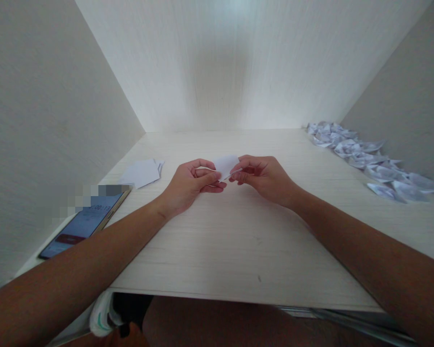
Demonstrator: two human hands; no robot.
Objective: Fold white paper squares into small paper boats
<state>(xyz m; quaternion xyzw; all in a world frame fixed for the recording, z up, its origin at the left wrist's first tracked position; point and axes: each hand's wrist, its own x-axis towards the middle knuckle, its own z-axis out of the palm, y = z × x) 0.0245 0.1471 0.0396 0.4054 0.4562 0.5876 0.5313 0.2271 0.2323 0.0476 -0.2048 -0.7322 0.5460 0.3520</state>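
Note:
A small white piece of paper is held between my two hands above the middle of the table. My left hand pinches its left side between thumb and fingers. At its right edge, my right hand grips the paper with thumb and fingertips, where a narrow fold or edge shows. To the left lies a small stack of white paper sheets, slightly fanned. Many folded white paper pieces are heaped along the right side of the table.
A phone with a lit screen showing a timer lies at the left, partly behind my left forearm. Pale walls enclose the white table at the back and both sides. The table's front edge runs above my legs.

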